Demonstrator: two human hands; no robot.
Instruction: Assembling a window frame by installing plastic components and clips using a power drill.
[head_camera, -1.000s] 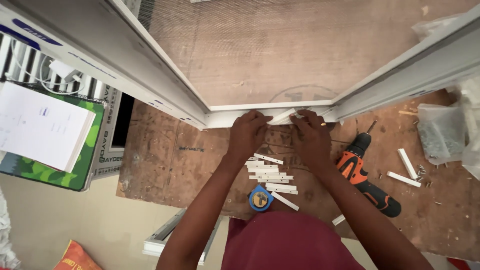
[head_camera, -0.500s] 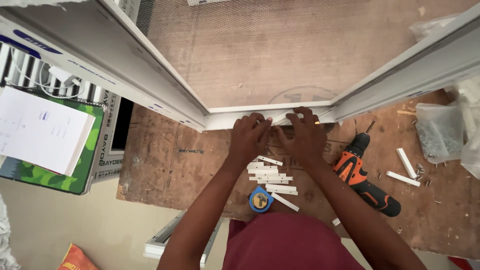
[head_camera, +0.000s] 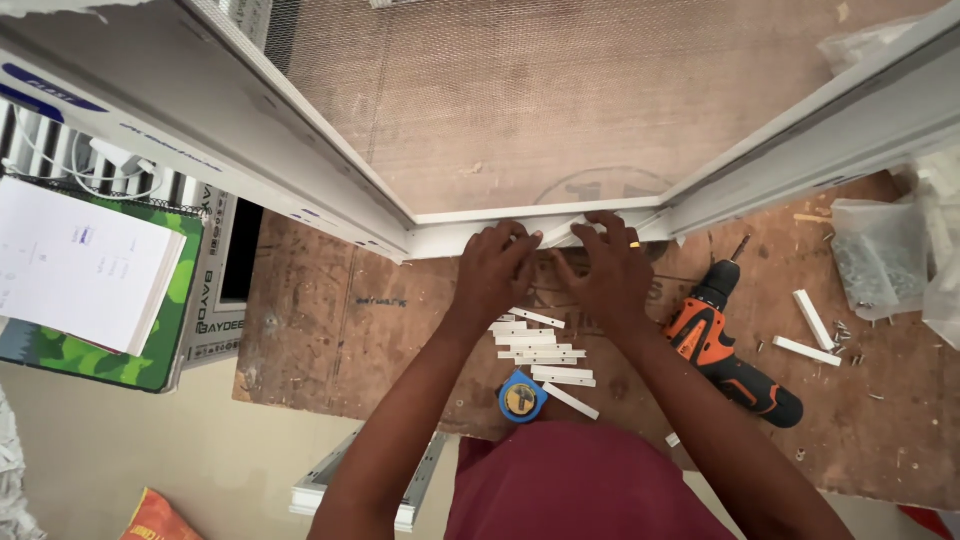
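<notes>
A white window frame (head_camera: 300, 170) with fine mesh stretched over it lies on a brown wooden board (head_camera: 330, 320). My left hand (head_camera: 497, 270) and my right hand (head_camera: 607, 268) sit side by side on the frame's near rail (head_camera: 450, 238), fingers curled over its edge. Both press on a thin white strip (head_camera: 560, 236) along that rail. Just below my hands lies a pile of several short white strips (head_camera: 545, 352), and a blue and black tape measure (head_camera: 522, 398) rests beside it.
An orange and black cordless drill (head_camera: 725, 348) lies right of my hands. Two short white pieces (head_camera: 812, 332) and a clear bag of screws (head_camera: 878, 258) sit at the right. A white notepad on a green book (head_camera: 85, 280) lies at the left. A white frame offcut (head_camera: 330, 490) lies on the floor.
My hands have drawn closer together on the near rail and the fingers have shifted slightly along the white strip. Nothing else has moved.
</notes>
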